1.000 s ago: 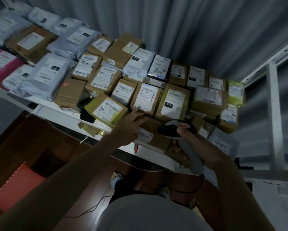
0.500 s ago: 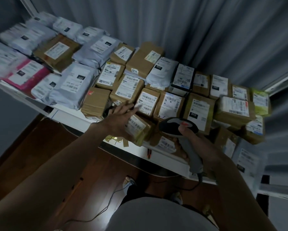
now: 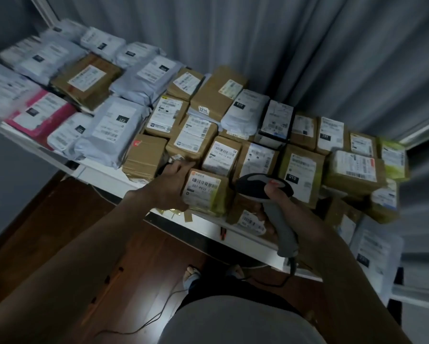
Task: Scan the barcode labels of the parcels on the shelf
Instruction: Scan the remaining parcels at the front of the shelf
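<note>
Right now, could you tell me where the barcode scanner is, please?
In the head view, the barcode scanner sits right of centre in the right hand, above the shelf's front edge, beside the left-hand-held parcel.

I see brown cardboard boxes [image 3: 215, 95], matt, sealed with glossier tape, each with a white paper label [image 3: 202, 186]. The grey mailers [image 3: 114, 135] are smooth, crinkled plastic with a soft sheen; one pink mailer [image 3: 42, 120] looks the same. The scanner [image 3: 270, 194] is smooth grey and black plastic. The shelf [image 3: 104, 175] looks like white painted metal. The floor [image 3: 72, 219] is dark polished wood, and the curtain [image 3: 282, 45] is grey cloth.
</note>
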